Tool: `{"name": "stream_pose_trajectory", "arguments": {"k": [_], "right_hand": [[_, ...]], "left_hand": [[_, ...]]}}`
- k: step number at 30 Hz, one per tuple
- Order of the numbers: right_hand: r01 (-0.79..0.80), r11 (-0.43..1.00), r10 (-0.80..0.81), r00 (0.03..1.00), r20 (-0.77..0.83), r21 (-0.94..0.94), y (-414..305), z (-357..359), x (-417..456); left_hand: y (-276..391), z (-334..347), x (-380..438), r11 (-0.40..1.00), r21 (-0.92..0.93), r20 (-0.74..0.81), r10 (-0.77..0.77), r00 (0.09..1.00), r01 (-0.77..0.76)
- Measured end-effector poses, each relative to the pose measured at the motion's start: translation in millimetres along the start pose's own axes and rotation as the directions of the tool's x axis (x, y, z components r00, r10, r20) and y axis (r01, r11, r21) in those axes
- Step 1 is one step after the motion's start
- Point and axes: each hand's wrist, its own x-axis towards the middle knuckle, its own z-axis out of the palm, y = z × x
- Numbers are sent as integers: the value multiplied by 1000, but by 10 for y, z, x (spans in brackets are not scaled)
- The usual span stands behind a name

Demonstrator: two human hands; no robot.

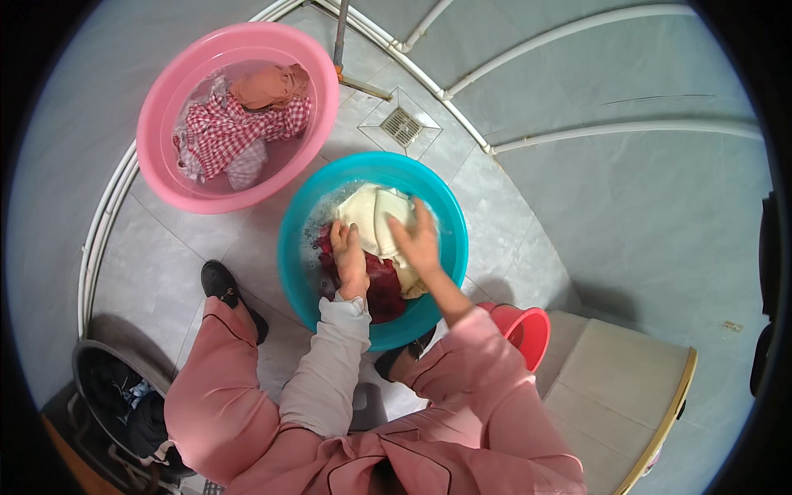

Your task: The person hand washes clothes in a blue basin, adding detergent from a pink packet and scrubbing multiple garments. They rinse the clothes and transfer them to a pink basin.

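Observation:
A turquoise plastic basin (289, 260) stands on the floor between my feet, with sudsy water in it. A cream-coloured cloth (374, 216) is bunched at its top, and a dark red cloth (385, 288) lies below it. My left hand (350, 253) is at the left edge of the cream cloth, over the dark red one, fingers pointing up; whether it grips cannot be told. My right hand (417, 238), slightly blurred, is at the right side of the cream cloth with thumb and fingers apart.
A pink basin (151, 148) at the upper left holds red checked clothes (229, 133) in water. Near it are a floor drain (401, 126) and a pole-handled tool (365, 88). A red bucket (537, 337) and beige cabinet (619, 383) stand right; a dark tub (93, 349) of clothes, lower left.

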Motion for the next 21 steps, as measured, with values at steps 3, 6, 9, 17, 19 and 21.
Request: {"name": "stream_pose_trajectory", "arguments": {"k": [3, 6, 9, 17, 19, 21], "right_hand": [[-77, 912, 120, 989, 83, -402, -185, 550, -109], [232, 904, -138, 954, 267, -360, -234, 527, 266], [68, 994, -36, 937, 348, -81, -143, 434, 554], [231, 899, -332, 913, 238, 371, -1043, -187, -558], [140, 900, -189, 979, 79, 414, -735, 26, -304], [-315, 866, 303, 948, 94, 389, -752, 23, 114]], "left_hand": [[-57, 63, -117, 991, 123, -10, -45, 999, 46], [-36, 9, -15, 983, 162, -18, -79, 997, 81], [-15, 50, 69, 978, 24, 77, -210, 975, 209], [96, -130, -30, 850, -506, 568, 200, 799, 147], [-143, -27, 77, 934, -348, 512, 120, 851, 78], [-10, 231, -10, 795, -448, 298, -297, 907, 408]]}}
